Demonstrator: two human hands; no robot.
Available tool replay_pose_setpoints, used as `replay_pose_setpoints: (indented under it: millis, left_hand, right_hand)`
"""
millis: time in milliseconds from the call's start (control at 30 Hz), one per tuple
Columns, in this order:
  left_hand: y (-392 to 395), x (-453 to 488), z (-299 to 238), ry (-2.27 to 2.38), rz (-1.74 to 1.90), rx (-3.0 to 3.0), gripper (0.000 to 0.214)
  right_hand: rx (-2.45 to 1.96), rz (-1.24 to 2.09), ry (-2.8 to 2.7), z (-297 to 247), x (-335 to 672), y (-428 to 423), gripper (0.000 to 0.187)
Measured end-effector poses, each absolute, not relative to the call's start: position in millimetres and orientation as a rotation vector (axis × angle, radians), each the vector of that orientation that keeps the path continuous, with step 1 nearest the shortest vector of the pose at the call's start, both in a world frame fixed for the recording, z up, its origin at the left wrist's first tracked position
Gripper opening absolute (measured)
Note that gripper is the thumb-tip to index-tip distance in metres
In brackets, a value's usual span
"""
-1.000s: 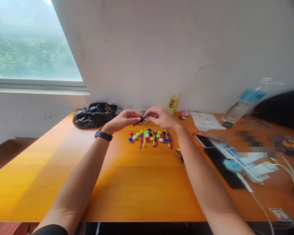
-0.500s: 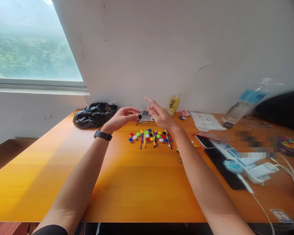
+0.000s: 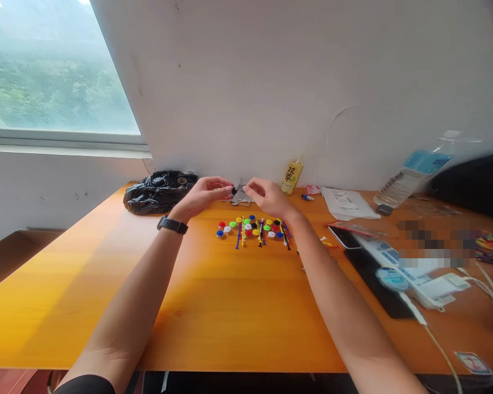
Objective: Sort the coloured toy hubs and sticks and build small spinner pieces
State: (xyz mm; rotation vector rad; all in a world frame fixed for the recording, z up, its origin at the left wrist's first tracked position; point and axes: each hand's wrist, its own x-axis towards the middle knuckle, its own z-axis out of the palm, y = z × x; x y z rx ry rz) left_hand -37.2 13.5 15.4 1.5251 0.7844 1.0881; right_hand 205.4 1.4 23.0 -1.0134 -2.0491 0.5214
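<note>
My left hand [image 3: 205, 197], with a black watch [image 3: 172, 225] on its wrist, pinches a small dark piece [image 3: 234, 191] between thumb and fingers above the back of the table. Just to its right, my right hand [image 3: 270, 197] has thumb and fingertips pressed together; what they hold, if anything, is too small to make out. Below both hands lie several small coloured discs [image 3: 221, 233] in red, blue, white, green, yellow and black. Bundles of thin plastic sticks [image 3: 238, 236] lie among the discs.
A black plastic bag [image 3: 154, 194] lies at the back left. Behind the hands are a grey packet [image 3: 241, 199] and a yellow drink carton [image 3: 292, 178]. On the right are papers [image 3: 347, 202], a tilted water bottle [image 3: 414, 172], a phone [image 3: 345, 237], a power strip [image 3: 394, 273] and cables.
My right hand's raised, stretched fingers have come down into a pinch. The thin black stick seen between the hands no longer shows clearly. My left hand keeps its pinch almost in place.
</note>
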Motion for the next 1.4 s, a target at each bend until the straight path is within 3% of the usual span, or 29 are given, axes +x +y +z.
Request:
replay_pose_setpoints:
  millis: [100, 667, 867, 1033, 1400]
  left_hand:
    - [13, -35, 15, 0.785, 1.081, 1.555, 0.037]
    - [6, -8, 5, 0.759, 1.029, 1.699, 0.044]
    - [20, -10, -11, 1.058, 0.797, 2.174, 0.037]
    - [38, -19, -38, 1.188, 0.407, 2.455, 0.032]
    - [49, -22, -63, 1.266, 0.284, 2.436, 0.033]
  right_hand:
    - [-0.985, 0.562, -2.060, 21, 202, 1, 0.038]
    - [-1.038, 0.753, -2.102, 17, 221, 12, 0.025]
    - [-1.560, 0.595, -2.158, 16, 289, 31, 0.013]
    - [-2.153, 0.970, -1.986, -11, 360, 41, 0.019]
    - [-2.323, 1.166, -1.759, -56, 399, 50, 0.032]
